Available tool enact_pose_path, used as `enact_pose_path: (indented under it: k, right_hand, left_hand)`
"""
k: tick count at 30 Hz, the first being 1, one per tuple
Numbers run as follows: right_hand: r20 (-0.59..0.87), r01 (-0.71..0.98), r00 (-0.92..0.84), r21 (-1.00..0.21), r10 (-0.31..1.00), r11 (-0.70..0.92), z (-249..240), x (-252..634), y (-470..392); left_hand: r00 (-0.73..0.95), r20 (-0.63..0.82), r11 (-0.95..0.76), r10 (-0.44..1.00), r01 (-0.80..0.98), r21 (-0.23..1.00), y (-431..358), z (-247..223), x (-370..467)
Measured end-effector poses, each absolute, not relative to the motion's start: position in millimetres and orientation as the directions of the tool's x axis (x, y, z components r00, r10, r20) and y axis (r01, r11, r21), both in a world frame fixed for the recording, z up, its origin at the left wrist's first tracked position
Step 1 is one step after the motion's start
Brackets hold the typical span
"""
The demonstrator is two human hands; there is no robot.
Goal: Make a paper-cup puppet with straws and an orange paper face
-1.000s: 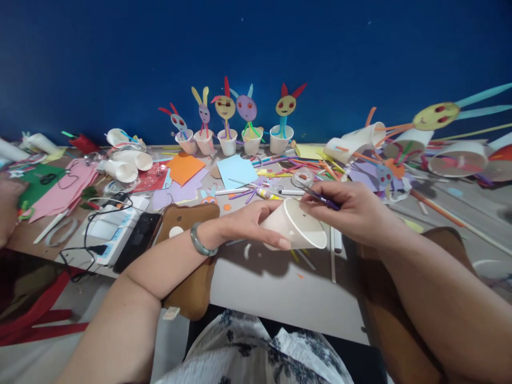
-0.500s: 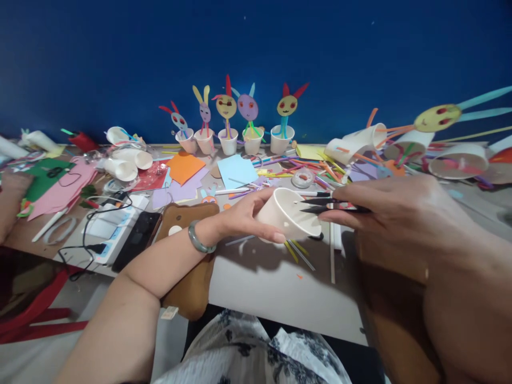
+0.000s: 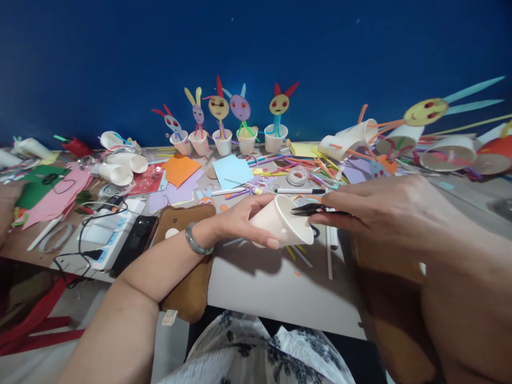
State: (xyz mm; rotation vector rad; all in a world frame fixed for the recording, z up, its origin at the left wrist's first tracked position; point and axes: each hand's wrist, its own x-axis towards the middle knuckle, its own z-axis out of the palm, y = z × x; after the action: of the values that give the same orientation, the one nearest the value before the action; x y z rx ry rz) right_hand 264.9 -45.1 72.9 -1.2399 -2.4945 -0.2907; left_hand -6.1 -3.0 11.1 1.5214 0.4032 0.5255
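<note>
A white paper cup [image 3: 276,226] lies tilted in my left hand [image 3: 248,221], its mouth facing right. My fingers and thumb wrap round its base end. My right hand [image 3: 356,208] grips small black scissors [image 3: 306,210], whose blades are nearly together and reach into the mouth of the cup. Thin clear and yellow strips [image 3: 298,255] lie on the table below the cup. A black-and-white marker [image 3: 300,191] rests just behind the scissors.
Several cups with paper rabbit faces, one a red-eared figure [image 3: 279,105], stand along the blue wall. Tipped cups [image 3: 352,138] lie at the right. A brown pouch [image 3: 184,277], a power strip [image 3: 116,234] and coloured paper [image 3: 233,170] are at the left.
The scissor blades have come together, having been apart before. Both hands and the cup sit slightly further left in the view, which has shifted a little.
</note>
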Motion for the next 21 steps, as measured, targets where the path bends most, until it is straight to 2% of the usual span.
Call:
enact_pose_path:
  k: [3,5,15,21]
  right_hand:
    - [0.361,0.707,-0.697,0.201,0.619,0.678,73.1,265.1,-46.9]
    - [0.372,0.693,-0.714,0.256,0.593,0.674,73.0,265.0,-48.2]
    - [0.371,0.678,-0.728,0.26,0.577,0.688,73.2,263.9,-50.1]
    - [0.358,0.686,-0.721,0.243,0.594,0.686,78.3,260.4,-53.0]
  left_hand:
    - [0.83,0.074,-0.029,0.553,-0.07,0.997,-2.6,12.5,-6.4]
    - [0.829,0.082,-0.037,0.553,-0.073,0.997,-2.4,13.5,-6.6]
    - [0.824,0.024,0.109,0.565,-0.104,0.989,-7.2,18.7,-6.0]
    - [0.811,-0.024,0.109,0.585,-0.049,0.993,-8.0,22.0,-6.6]
